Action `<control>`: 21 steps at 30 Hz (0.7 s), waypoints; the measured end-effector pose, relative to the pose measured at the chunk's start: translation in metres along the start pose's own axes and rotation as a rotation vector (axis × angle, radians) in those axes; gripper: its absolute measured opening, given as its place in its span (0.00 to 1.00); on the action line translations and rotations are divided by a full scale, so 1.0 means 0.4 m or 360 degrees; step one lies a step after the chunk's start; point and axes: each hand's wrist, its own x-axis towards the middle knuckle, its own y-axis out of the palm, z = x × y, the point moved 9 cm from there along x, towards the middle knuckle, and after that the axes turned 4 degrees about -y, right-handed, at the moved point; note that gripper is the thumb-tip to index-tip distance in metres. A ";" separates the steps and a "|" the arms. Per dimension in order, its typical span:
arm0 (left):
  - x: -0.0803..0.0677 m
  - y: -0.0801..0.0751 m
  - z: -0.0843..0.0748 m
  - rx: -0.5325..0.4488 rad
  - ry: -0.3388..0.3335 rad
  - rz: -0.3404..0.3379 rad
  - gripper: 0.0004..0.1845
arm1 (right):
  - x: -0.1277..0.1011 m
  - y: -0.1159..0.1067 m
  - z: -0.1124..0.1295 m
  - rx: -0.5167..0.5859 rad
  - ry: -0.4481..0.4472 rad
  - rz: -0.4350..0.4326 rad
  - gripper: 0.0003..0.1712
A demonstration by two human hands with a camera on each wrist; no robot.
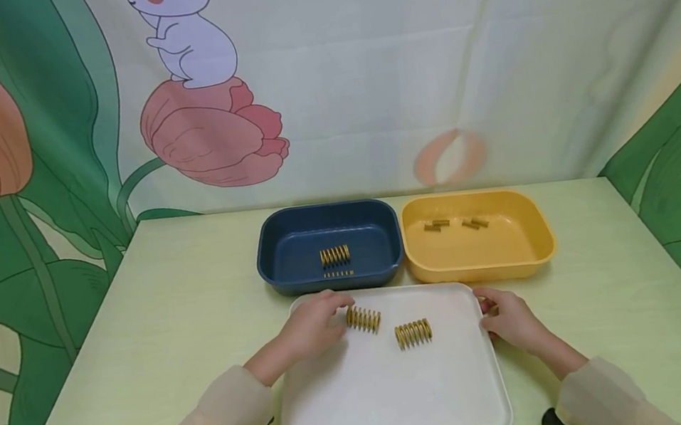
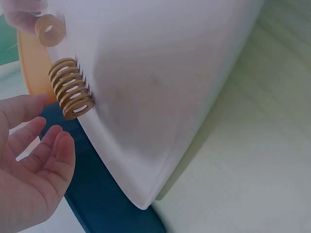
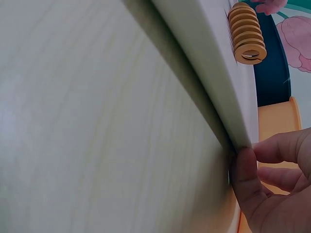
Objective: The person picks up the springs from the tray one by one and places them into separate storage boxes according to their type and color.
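Observation:
Two large brass-coloured coil springs lie on the white tray. My left hand is over the tray's far left part, fingertips close beside the left spring. In the left wrist view that left hand has its fingers loosely bent and parted, with the spring just beyond the fingertips. Nearer the tray's middle lies the other spring. At the tray's right rim, toward its far corner, my right hand pinches the edge; in the right wrist view thumb and finger meet there.
Behind the tray stands a dark blue bin holding one large spring. Right beside it, a yellow bin contains several small springs. A black object is by the right sleeve. A printed curtain hangs behind the table.

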 end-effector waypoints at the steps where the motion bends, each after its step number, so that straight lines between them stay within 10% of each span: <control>1: 0.002 0.000 -0.001 0.0002 0.0001 0.0008 0.19 | 0.000 -0.001 0.000 -0.0002 0.0000 0.0001 0.31; 21: 0.032 0.022 -0.012 0.0122 0.0154 0.0056 0.21 | -0.002 -0.002 0.000 0.0014 -0.0039 -0.0010 0.32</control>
